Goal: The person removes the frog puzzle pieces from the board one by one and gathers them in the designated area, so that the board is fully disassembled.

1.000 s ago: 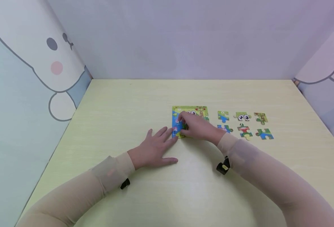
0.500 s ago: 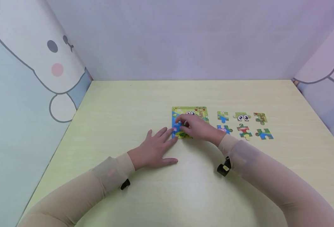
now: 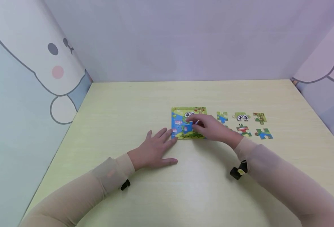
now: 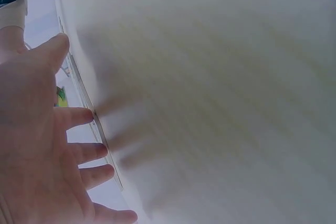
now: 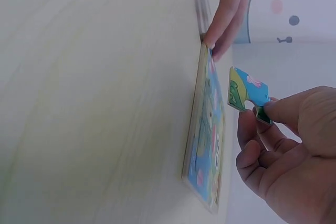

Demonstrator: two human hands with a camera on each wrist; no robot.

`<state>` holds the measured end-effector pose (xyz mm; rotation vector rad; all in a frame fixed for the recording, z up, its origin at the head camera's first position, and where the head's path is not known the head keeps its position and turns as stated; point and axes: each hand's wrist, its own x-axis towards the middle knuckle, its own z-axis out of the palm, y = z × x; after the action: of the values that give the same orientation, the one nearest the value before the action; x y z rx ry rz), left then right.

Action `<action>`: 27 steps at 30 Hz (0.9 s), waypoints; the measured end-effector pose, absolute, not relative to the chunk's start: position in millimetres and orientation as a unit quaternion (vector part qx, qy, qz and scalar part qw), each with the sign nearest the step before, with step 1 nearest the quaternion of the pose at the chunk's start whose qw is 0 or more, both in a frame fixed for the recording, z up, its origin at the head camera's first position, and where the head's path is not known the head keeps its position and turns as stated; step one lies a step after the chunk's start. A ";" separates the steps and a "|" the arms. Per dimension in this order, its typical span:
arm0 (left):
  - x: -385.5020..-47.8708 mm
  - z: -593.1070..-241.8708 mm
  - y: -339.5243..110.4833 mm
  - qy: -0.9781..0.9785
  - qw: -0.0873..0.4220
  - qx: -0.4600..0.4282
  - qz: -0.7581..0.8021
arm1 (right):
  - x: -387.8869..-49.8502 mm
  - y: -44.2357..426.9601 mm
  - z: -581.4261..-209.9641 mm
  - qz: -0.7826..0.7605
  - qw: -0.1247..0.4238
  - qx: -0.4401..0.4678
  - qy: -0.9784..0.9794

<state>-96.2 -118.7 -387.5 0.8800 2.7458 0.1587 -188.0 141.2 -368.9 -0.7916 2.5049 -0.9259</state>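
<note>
My right hand (image 3: 212, 127) pinches a blue and green jigsaw piece (image 5: 251, 88) between thumb and fingers, in the air above the puzzle board (image 3: 176, 110). A pink patch and a curved cut-out show on this piece in the right wrist view. The thin, flat board carries a green cartoon character with big eyes on a blue and green ground; the hand covers its right part. My left hand (image 3: 155, 151) lies spread on the table, fingertips at the board's left edge. In the left wrist view, the left hand's (image 4: 37, 145) fingers are straight and hold nothing.
Several loose jigsaw pieces lie in two rows right of the board, among them one with eyes (image 3: 242, 117), a brown and green one (image 3: 260, 117) and a blue-green one (image 3: 264, 133). My right hand partly hides the near row. Walls enclose the pale table (image 3: 121, 107).
My right hand has moved right from the board's left part, carrying the jigsaw piece, and more of the board's picture shows. My left hand has stayed in place.
</note>
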 end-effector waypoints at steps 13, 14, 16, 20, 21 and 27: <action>-97.9 -389.1 -119.7 0.945 0.132 0.295 0.050 | -173.0 240.1 -361.1 -0.282 0.206 -0.247 0.904; -97.9 -389.2 -120.1 0.945 0.131 0.295 0.051 | -171.5 243.0 -362.2 -0.281 0.211 -0.245 0.904; -97.7 -389.2 -120.5 0.945 0.129 0.294 0.052 | -168.5 246.4 -365.1 -0.276 0.215 -0.246 0.904; -96.9 -388.2 -120.0 0.945 0.129 0.295 0.055 | -163.0 248.4 -370.7 -0.270 0.205 -0.266 0.902; -96.7 -388.0 -119.6 0.945 0.129 0.295 0.056 | -161.9 248.2 -371.2 -0.266 0.201 -0.273 0.903; -96.1 -387.8 -117.7 0.946 0.132 0.290 0.052 | -158.3 247.7 -367.7 -0.242 0.194 -0.287 0.907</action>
<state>-96.1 -117.7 -387.8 0.8427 2.7468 0.1502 -158.3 247.7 -367.7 -0.8040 2.5424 -0.6781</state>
